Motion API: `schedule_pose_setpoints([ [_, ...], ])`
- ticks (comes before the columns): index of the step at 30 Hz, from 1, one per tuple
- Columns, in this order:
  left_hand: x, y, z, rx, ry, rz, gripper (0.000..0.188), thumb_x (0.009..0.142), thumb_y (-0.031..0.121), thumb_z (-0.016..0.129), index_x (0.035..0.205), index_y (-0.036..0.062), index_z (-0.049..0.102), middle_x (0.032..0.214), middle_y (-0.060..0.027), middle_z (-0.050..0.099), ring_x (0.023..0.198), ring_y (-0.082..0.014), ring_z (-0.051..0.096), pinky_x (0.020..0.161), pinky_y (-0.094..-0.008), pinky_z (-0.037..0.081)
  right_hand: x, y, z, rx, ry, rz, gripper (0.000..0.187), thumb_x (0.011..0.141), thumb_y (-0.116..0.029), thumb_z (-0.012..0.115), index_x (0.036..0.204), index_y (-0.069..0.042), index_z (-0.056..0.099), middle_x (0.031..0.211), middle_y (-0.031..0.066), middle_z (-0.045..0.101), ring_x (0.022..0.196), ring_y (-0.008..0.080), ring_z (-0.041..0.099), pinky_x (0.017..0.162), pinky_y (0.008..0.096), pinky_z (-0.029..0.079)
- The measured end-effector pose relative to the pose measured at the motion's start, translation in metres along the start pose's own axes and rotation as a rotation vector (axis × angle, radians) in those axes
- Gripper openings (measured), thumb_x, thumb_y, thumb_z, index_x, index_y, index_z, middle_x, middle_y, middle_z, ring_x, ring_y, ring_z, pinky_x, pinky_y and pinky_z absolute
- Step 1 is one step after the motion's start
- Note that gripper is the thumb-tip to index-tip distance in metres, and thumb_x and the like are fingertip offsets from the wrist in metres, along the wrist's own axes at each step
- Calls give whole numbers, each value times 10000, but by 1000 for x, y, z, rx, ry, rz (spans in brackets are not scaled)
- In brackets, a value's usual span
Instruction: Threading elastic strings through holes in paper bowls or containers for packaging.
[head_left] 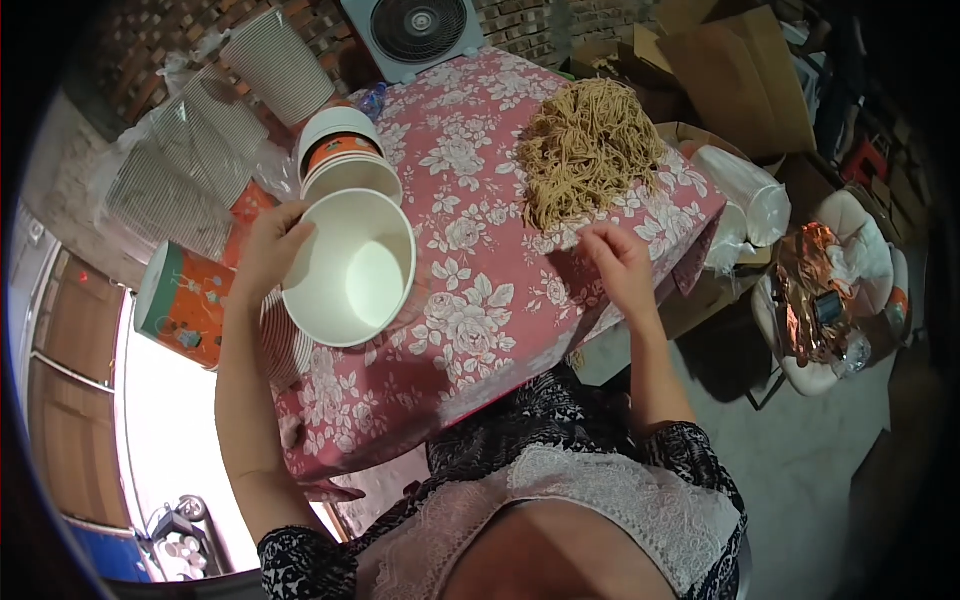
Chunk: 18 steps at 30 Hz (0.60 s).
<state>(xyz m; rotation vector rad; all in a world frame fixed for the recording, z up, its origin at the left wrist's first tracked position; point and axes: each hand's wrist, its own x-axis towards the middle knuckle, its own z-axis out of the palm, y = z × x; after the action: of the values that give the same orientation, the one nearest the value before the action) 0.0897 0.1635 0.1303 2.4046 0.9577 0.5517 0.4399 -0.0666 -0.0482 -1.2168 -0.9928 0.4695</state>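
A large round white paper tub [365,285] is tipped so that its open mouth faces me, and nothing shows inside it. My left hand [275,245] grips its upper left rim, thumb over the edge. Just behind stand more paper tubs [345,150], stacked, some with orange printed sides. My right hand [615,262] hovers near the front right edge of the table, fingers curled together; whether anything small is between them is hidden. Beyond it lies a tangled heap of thin tan strands [590,150], like noodles or cord; I cannot tell which.
A pink floral cloth covers the table [465,320]. Bagged stacks of tubs [200,150] and an orange-and-green tub [185,305] crowd the left. A grey box fan [415,35] stands at the back. Cardboard boxes [740,80] and a chair with copper-coloured foil [815,290] are at right.
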Motion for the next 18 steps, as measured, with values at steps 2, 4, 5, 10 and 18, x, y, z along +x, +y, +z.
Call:
schedule_pose_setpoints([
  [2, -4, -4, 9, -32, -39, -30, 253, 875, 32, 546, 1093, -53, 643, 872, -112, 699, 761, -132, 638, 690, -270, 494, 7, -1, -11, -201, 84, -146, 101, 919, -38, 599, 998, -7, 655, 850, 27, 629, 727, 112, 560, 638, 242, 446],
  [4, -5, -15, 16, -60, -64, -62, 258, 873, 34, 548, 1096, -53, 644, 880, -102, 703, 761, -125, 637, 685, -263, 493, 16, -12, -16, -593, 15, -329, 141, 853, -50, 631, 989, -39, 670, 964, 105, 619, 869, 255, 604, 746, 332, 491],
  [5, -5, -26, 19, -17, -50, -59, 255, 873, 42, 559, 1093, -51, 648, 877, -105, 703, 752, -125, 634, 684, -263, 494, 23, -12, -16, -688, -38, -418, 161, 818, -49, 647, 975, -66, 678, 1009, 107, 578, 949, 309, 558, 790, 362, 488],
  [10, -5, -34, 30, -52, 43, -27, 266, 871, 74, 594, 1109, -30, 651, 911, -117, 693, 765, -150, 636, 699, -285, 502, 43, -12, -3, -863, -202, -648, 214, 751, -2, 670, 959, -49, 667, 1074, 103, 583, 989, 307, 539, 845, 398, 467],
  [18, -56, 40, 28, 186, 401, 258, 194, 872, 79, 612, 1040, -15, 640, 1051, -137, 657, 972, -273, 625, 865, -334, 474, 24, -22, 17, -981, -282, -733, 46, 707, -69, 660, 749, -88, 658, 838, 51, 624, 1008, 260, 557, 853, 415, 439],
])
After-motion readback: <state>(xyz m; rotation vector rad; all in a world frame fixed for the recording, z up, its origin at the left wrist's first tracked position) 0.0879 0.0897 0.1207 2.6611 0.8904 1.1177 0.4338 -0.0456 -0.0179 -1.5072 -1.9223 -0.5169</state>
